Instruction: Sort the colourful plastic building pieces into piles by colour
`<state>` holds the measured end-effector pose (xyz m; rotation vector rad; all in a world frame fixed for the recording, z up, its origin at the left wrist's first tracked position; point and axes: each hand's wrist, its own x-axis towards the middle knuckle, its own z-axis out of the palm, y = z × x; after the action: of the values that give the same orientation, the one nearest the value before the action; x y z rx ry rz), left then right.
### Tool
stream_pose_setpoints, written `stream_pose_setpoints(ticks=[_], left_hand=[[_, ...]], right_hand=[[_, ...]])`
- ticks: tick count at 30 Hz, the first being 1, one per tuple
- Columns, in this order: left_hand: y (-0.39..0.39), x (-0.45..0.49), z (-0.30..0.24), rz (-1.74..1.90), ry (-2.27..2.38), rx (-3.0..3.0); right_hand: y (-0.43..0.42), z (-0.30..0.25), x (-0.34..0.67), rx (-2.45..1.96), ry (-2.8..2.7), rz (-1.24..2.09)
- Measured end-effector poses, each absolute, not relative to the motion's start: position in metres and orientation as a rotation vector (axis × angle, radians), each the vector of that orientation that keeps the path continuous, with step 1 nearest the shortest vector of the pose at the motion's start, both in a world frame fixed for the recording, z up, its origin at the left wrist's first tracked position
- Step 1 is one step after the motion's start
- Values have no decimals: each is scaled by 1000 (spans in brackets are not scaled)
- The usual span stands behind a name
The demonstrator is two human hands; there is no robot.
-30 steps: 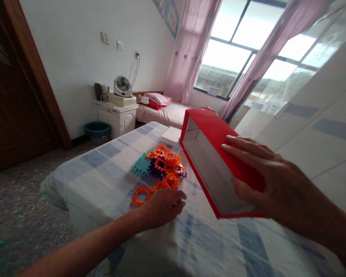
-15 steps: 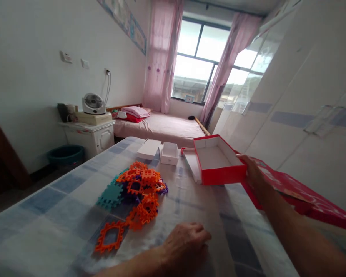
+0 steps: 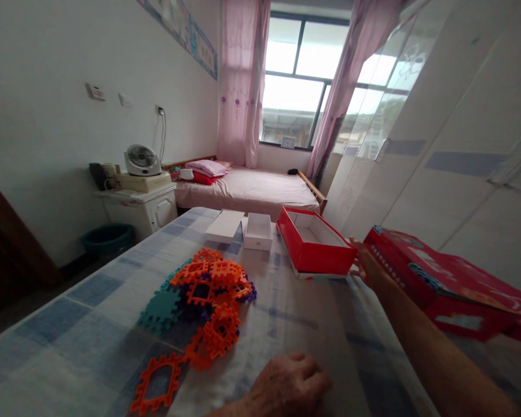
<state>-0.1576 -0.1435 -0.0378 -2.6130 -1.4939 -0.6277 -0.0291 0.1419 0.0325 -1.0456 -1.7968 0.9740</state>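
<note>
My right hand [image 3: 365, 260] reaches out to the near right corner of an open red box [image 3: 325, 258] with a white inside, its fingers pinching that corner. The box sits on a flatter white-edged piece [image 3: 308, 275], perhaps its lid. Resting knuckles up on the checked tablecloth [image 3: 260, 324], my left hand [image 3: 289, 382] is curled into a loose fist, and no object shows in it. To its left lies a heap of toothed plastic building pieces [image 3: 223, 271] in orange, teal and purple. One orange square piece [image 3: 158, 382] lies apart, nearest to me.
Behind the heap stand a small open white box [image 3: 259, 231] and a flat white lid [image 3: 224, 226]. Large red packages [image 3: 434, 278] lie right of my right forearm. Beyond the table are a bed [image 3: 260, 188], a cabinet with a fan [image 3: 142, 159] and a wardrobe [image 3: 417, 174].
The red box has been lowered and turned onto the flatter piece, with my right hand still at its corner. My left hand stays curled on the table.
</note>
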Motion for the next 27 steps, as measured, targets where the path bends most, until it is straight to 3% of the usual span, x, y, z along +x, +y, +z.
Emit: stream_pose_setpoints(ticks=[4, 7, 18, 24, 27], left_hand=[[-148, -156, -27, -647, -1541, -2629], [-150, -156, -22, -635, -1565, -2628], [-144, -158, -30, -617, -1552, -2625], [-143, -158, -30, -594, -1509, -2638], [-146, -158, -25, -608, -1548, -2639]], right_hand=[[106, 34, -43, -1173, -1507, 1398], [83, 40, -64, -1249, -1457, 1378], [109, 53, -80, -1235, -1680, 760], [80, 58, -79, -800, -2364, 47], [83, 60, -79, -795, -2499, -57]])
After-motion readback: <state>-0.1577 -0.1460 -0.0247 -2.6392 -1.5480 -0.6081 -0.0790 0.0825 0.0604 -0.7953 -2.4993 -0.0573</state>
